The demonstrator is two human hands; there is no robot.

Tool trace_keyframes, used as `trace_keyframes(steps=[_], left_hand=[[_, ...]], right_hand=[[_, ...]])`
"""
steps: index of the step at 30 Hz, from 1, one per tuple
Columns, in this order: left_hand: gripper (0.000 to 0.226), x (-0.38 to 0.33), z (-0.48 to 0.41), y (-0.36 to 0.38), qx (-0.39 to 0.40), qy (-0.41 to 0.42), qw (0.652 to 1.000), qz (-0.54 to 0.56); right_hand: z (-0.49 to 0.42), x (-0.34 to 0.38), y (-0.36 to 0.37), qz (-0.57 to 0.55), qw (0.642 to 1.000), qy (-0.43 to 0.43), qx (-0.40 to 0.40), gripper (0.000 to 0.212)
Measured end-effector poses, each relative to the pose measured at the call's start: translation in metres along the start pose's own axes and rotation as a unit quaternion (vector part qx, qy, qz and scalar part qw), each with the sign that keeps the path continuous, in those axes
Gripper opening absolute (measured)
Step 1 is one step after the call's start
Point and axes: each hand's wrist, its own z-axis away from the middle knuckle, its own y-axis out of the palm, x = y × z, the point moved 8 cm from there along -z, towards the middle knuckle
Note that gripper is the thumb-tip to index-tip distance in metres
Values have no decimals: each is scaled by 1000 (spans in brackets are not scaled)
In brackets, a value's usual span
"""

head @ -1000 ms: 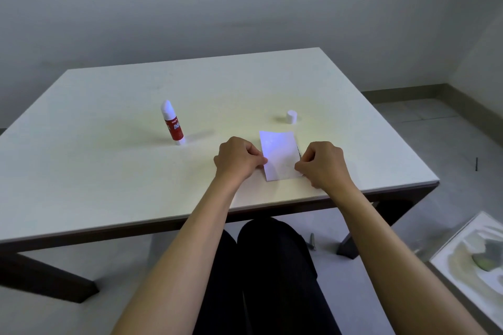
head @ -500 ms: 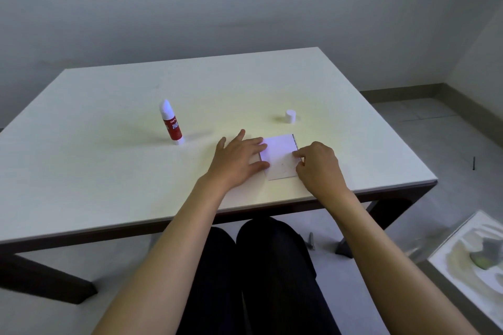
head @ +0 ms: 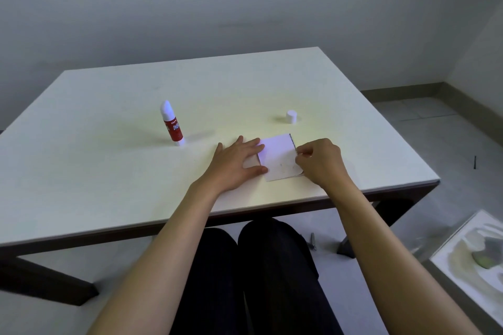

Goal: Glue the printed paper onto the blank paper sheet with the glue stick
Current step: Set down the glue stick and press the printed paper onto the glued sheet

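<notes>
A small white paper (head: 277, 155) lies on the white table (head: 109, 171) near its front edge, a thin dark printed strip showing along its right edge. My left hand (head: 236, 162) lies flat with fingers spread, pressing the paper's left side; a corner of another sheet shows beneath my fingers. My right hand (head: 321, 162) pinches the paper's right edge between thumb and fingertips. The red and white glue stick (head: 171, 125) stands upright and uncapped to the left, apart from both hands. Its white cap (head: 291, 116) stands behind the paper.
The table's front edge runs just below my hands, with my dark-trousered legs under it. On the floor at the right lies a white framed panel (head: 468, 261). Grey walls close in behind and to the right.
My left hand has opened from a pinch and flattened onto the paper's left side. My right hand stayed on the right edge, now pinching it. The paper has settled flat.
</notes>
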Motion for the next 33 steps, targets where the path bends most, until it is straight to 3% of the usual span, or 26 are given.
trace_keyframes(steps=[5, 16, 20, 24, 28, 30, 33], left_hand=[[60, 3, 4, -2, 6, 1, 1000, 3], [65, 27, 21, -13, 37, 5, 999, 7], [66, 30, 21, -12, 45, 13, 999, 21], [66, 32, 22, -10, 42, 21, 998, 36], [67, 34, 21, -10, 38, 22, 998, 44], [69, 34, 21, -10, 39, 18, 998, 44], [75, 35, 22, -10, 50, 13, 998, 25]], right_hand=[[-3, -2, 10, -5, 1000, 3, 22, 30], [3, 16, 38, -18, 997, -24, 69, 31], [2, 18, 43, 62, 994, -62, 68, 17], [15, 26, 33, 204, 969, -126, 52, 16], [47, 35, 48, 305, 905, -265, 135, 64], [57, 29, 60, 332, 881, -278, 190, 84], [38, 19, 67, 374, 876, -241, 187, 83]])
